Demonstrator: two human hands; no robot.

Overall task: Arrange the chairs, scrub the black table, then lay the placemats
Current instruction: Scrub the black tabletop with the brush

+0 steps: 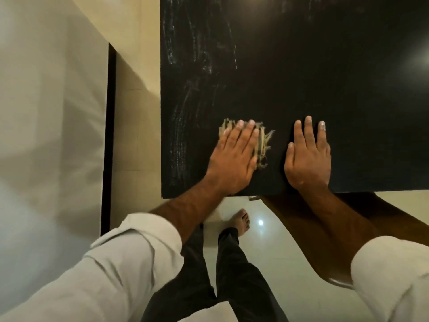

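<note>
Found black table [325, 77] filling the upper right of the head view, with its near left corner close to the person. Noted left hand [232, 156] laid palm down on a tan fibrous scrub pad [263, 145], fingers straight and together, pressing on it rather than curling round it. Saw frayed strands poking out past the fingertips and to the right of the hand. Located the pad on the tabletop, near the front edge, under the left hand. Noted right hand [307, 156] flat on bare tabletop just right of the pad, fingers extended and slightly spread, grasping nothing, heel of palm near the front edge. Recorded pale streaky smears [183, 140] on the surface left of and beyond the left hand. Found brown wooden chair [308, 252] partly under the front edge, below the right forearm. Logged white sleeves [130, 263], dark trousers [236, 275] and one bare foot [241, 221] on glossy pale floor [267, 247]
</note>
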